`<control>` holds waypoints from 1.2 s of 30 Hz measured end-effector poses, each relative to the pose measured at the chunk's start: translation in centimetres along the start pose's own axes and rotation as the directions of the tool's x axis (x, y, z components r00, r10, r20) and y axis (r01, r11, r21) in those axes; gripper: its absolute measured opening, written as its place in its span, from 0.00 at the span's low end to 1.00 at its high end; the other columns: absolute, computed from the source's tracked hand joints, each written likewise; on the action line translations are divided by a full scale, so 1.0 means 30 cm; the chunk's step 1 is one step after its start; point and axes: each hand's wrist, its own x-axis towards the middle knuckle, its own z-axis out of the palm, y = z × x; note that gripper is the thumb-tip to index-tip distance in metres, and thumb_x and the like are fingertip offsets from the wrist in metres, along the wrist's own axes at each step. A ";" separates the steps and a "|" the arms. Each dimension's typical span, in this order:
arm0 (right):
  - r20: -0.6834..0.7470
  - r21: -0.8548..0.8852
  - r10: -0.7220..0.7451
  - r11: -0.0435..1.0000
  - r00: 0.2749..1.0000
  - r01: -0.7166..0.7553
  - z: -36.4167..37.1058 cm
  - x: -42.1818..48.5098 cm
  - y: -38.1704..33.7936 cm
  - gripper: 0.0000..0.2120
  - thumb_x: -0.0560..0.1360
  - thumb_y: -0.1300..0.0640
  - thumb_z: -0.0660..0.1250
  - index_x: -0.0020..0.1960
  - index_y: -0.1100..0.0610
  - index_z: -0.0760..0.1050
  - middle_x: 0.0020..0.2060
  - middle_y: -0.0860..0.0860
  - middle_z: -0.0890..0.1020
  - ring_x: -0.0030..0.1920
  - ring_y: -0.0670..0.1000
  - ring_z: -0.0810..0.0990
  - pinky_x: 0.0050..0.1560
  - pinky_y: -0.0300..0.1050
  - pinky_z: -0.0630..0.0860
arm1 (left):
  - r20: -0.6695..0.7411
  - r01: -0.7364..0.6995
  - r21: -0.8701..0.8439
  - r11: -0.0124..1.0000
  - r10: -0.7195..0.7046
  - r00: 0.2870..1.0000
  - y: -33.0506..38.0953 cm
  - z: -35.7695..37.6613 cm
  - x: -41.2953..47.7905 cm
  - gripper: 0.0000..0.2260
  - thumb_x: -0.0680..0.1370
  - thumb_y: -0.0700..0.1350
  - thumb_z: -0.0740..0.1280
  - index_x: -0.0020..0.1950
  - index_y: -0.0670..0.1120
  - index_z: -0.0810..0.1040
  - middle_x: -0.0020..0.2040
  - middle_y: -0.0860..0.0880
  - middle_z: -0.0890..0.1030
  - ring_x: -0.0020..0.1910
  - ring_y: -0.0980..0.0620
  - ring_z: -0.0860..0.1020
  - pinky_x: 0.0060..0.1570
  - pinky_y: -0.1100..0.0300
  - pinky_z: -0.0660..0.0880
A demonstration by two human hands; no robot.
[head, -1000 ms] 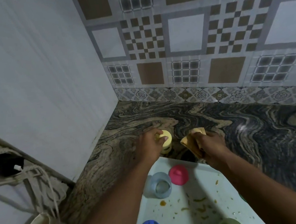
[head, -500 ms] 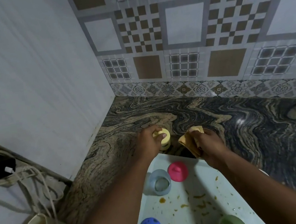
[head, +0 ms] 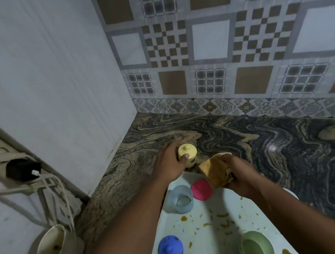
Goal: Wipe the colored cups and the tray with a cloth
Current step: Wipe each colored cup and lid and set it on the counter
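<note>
The left hand grips the yellow cup, which stands upright just beyond the far edge of the tray. The right hand clutches the bunched cloth above that edge. Judged step: setting this cup aside. Next: reach back to the tray for another.

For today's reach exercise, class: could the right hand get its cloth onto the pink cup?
Probably yes: the right hand holds the cloth close beside the pink cup, with nothing between them.
</note>
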 end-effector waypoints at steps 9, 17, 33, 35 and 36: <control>-0.103 0.007 0.020 1.000 0.994 -0.019 0.010 -0.111 0.071 0.13 0.78 0.55 0.65 0.58 0.61 0.80 0.49 0.65 0.85 0.51 0.66 0.83 0.50 0.66 0.81 | 0.177 -0.250 0.285 0.925 0.206 0.962 0.000 -0.099 -0.289 0.18 0.71 0.69 0.69 0.43 0.54 0.75 0.44 0.54 0.76 0.45 0.54 0.74 0.42 0.53 0.76; -0.129 -0.030 -0.043 0.999 0.991 0.040 0.037 -0.180 0.125 0.12 0.80 0.54 0.64 0.58 0.60 0.78 0.49 0.66 0.84 0.50 0.67 0.83 0.50 0.67 0.81 | 0.219 -0.315 0.505 0.804 0.234 0.947 -0.014 -0.040 -0.376 0.12 0.80 0.56 0.65 0.51 0.53 0.85 0.48 0.53 0.83 0.58 0.47 0.71 0.60 0.50 0.62; 0.046 -0.244 -0.568 0.792 0.822 0.560 0.114 -0.296 0.043 0.30 0.79 0.30 0.50 0.65 0.47 0.77 0.63 0.51 0.81 0.61 0.49 0.80 0.64 0.55 0.76 | 0.052 -0.081 -0.365 0.927 0.107 0.993 0.305 -0.081 -0.226 0.06 0.78 0.53 0.66 0.43 0.56 0.81 0.48 0.55 0.86 0.52 0.52 0.84 0.57 0.44 0.79; 0.003 -0.051 -0.354 0.934 0.935 0.354 0.093 -0.294 -0.009 0.28 0.81 0.34 0.52 0.61 0.54 0.79 0.55 0.58 0.84 0.52 0.57 0.84 0.51 0.57 0.82 | 0.082 -0.066 -0.453 0.889 0.115 0.990 0.310 -0.076 -0.212 0.08 0.80 0.48 0.67 0.42 0.55 0.82 0.56 0.53 0.85 0.59 0.56 0.81 0.62 0.48 0.78; 0.032 0.091 -0.196 0.977 0.980 0.193 0.083 -0.290 -0.032 0.26 0.82 0.37 0.54 0.61 0.56 0.78 0.55 0.61 0.84 0.51 0.61 0.84 0.47 0.56 0.82 | 0.097 -0.058 -0.480 0.875 0.119 0.988 0.317 -0.075 -0.207 0.09 0.81 0.47 0.67 0.42 0.54 0.82 0.57 0.52 0.85 0.59 0.56 0.81 0.61 0.49 0.77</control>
